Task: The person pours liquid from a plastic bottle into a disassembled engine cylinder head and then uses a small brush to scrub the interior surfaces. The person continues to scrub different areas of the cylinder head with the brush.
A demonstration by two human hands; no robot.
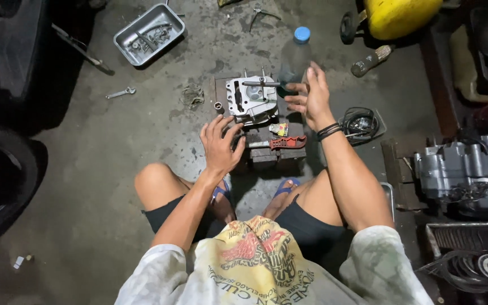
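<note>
A cylinder head (251, 100) is being worked on atop a block stack (272, 148), w/ a T-handle tool (261, 83) set in it. Right hand (310, 97) is being held wide open, empty, just right of the tool. Left hand (219, 143) is being spread beside the stack, apparently steadying. Next, by judgement: handle regripped squarely. Count: 1 head, 1 tool, 1 bottle (296, 55) beyond right hand, 1 tray (148, 34) far left.

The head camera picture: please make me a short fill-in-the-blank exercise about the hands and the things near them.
1. The plastic bottle has a ____ cap.
2. The metal tray lies on the ____.
3. The right hand is beside the grey engine part; its wrist wears dark ____.

Missing words: blue; floor; bands
</note>
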